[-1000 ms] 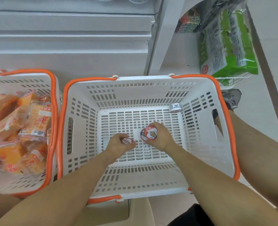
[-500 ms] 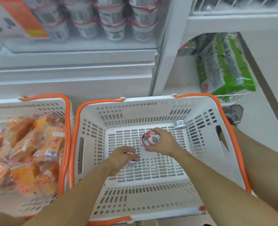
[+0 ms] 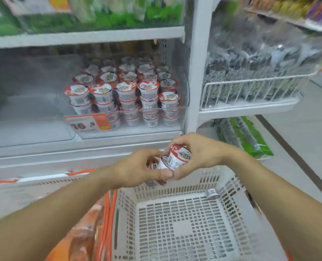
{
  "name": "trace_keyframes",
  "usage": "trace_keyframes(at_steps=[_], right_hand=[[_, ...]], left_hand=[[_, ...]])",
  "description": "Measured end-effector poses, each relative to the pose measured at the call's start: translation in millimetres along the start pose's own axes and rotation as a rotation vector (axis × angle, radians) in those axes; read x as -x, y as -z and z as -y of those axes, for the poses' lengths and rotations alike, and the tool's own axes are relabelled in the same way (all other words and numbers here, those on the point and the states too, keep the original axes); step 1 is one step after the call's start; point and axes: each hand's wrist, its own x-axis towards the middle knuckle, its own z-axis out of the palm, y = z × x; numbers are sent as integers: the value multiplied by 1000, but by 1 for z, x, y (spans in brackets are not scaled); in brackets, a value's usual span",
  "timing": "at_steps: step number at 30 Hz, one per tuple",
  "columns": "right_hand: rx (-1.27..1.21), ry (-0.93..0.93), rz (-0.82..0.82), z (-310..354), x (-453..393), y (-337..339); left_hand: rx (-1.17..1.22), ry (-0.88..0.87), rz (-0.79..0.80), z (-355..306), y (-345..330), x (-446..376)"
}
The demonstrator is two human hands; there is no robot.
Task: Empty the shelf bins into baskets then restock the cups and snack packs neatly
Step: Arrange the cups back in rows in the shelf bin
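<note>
Red-lidded white plastic cups (image 3: 176, 159) clutched between our left hand (image 3: 137, 169) and right hand (image 3: 199, 154). Above grip: shelf stack (image 3: 126, 93) mostly restocked. Below: white slotted basket (image 3: 177, 228) holds one cup (image 3: 212, 193). Nearly done, we judge.

This is a shop. White shelves (image 3: 84, 37) hold rows of stacked cups (image 3: 126, 95), an orange price tag (image 3: 88, 122) hangs in front, and a shopping basket (image 3: 177, 227) sits below.

Single head-worn wide-angle view, facing forward and down, close over white basket (image 3: 175, 191), shelf (image 3: 84, 37) just ahead
</note>
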Motion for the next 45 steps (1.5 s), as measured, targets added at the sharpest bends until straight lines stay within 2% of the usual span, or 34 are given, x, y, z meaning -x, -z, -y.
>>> trace_keyframes(at_steps=[3,6,10,15,17,21,25,29,31,34,37,41,45], right_hand=[[-27,48,-90,37,3,13],[-242,126,-138,61,-1,19],[-289,251,-259,73,-14,13],[-319,338,-491,74,-45,-15],[-307,345,-489,78,-52,-23],[-302,275,-362,83,-60,-23],[-253,228,-281,82,-56,-12],[-331,254,-321,76,-51,-6],[-367,293,-390,73,-49,-5],[-356,360,-634,67,-52,-2],[-199,431,-861,68,-65,10],[-58,422,-977,76,-87,29],[44,329,-1065,75,-112,43]], left_hand=[[-74,-94,-27,-33,25,20],[-174,-200,-201,-47,45,36],[-43,-282,-291,-38,63,43],[-72,-333,-332,-30,78,31],[-20,-313,-352,-27,80,28],[3,-257,-362,-20,82,28],[5,-208,-298,-14,83,28],[-19,-210,-347,-17,81,20],[-2,-193,-383,-19,80,16],[95,-147,-468,-26,79,10],[171,-99,-602,-29,79,4],[144,-80,-659,-32,77,-6],[152,-81,-659,-39,78,-4]])
